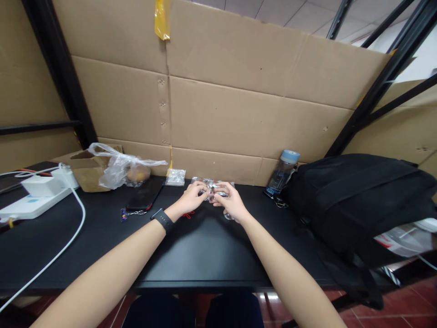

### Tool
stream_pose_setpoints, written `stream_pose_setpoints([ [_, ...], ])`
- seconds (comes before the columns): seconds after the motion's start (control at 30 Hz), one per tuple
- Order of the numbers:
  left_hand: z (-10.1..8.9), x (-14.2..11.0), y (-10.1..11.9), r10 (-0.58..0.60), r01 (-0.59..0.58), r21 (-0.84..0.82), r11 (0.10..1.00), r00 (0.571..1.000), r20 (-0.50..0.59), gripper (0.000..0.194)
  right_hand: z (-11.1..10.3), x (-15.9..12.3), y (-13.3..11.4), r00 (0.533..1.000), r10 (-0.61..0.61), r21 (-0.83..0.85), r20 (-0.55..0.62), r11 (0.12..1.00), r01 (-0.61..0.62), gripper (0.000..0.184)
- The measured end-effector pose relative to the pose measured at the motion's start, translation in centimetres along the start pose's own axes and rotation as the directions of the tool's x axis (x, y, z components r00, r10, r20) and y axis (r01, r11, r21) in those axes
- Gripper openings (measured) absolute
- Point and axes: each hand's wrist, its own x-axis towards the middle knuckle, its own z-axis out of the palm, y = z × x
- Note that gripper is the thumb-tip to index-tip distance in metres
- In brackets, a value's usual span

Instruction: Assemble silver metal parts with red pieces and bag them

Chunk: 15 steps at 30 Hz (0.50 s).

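Note:
Over the middle of the black desk, my left hand and my right hand meet with curled, closed fingers. Between their fingertips is a small shiny, dark-and-clear object, too small to name. Behind the fingers lies a crinkled silver-clear plastic packet, partly covered by both hands. A red cord rests on the desk by my left wrist, which wears a dark watch. Beneath my right hand a clear rounded item shows in part.
Left on the desk are a phone, a plastic bag, a cardboard box and a white power strip with a cable. A small clear packet lies behind. Rightward stand a water bottle and black backpack.

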Motion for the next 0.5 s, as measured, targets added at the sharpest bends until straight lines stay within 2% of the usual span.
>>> stream_pose_setpoints([
  [0.07, 0.0, -0.1, 0.0, -0.003, 0.003, 0.025, 1.0, 1.0, 0.003, 0.021, -0.1, 0.0, -0.1, 0.999, 0.03, 0.02, 0.036, 0.999, -0.031, 0.054],
  [0.17, 0.1, -0.2, 0.3, -0.009, 0.008, 0.084, 0.996, 1.0, 0.01, 0.022, -0.2, 0.0, -0.2, 0.997, 0.059, 0.017, 0.039, 0.998, -0.06, 0.051],
  [0.3, -0.4, -0.3, 1.3, 0.0, -0.006, 0.17, 0.985, 0.999, 0.036, 0.025, -0.4, 0.0, -0.1, 0.999, 0.009, -0.055, 0.049, 0.998, -0.006, 0.06],
  [0.43, -2.9, -0.1, 0.8, 0.065, -0.086, 0.352, 0.932, 0.995, 0.072, 0.029, -0.6, 0.0, 0.2, 0.999, -0.006, -0.128, 0.042, 0.992, 0.011, 0.06],
  [0.5, -4.8, -0.1, -0.6, 0.02, -0.002, 0.497, 0.868, 0.999, -0.03, 0.027, -0.7, 0.0, 0.3, 1.0, 0.002, -0.151, 0.031, 0.989, 0.003, 0.058],
])
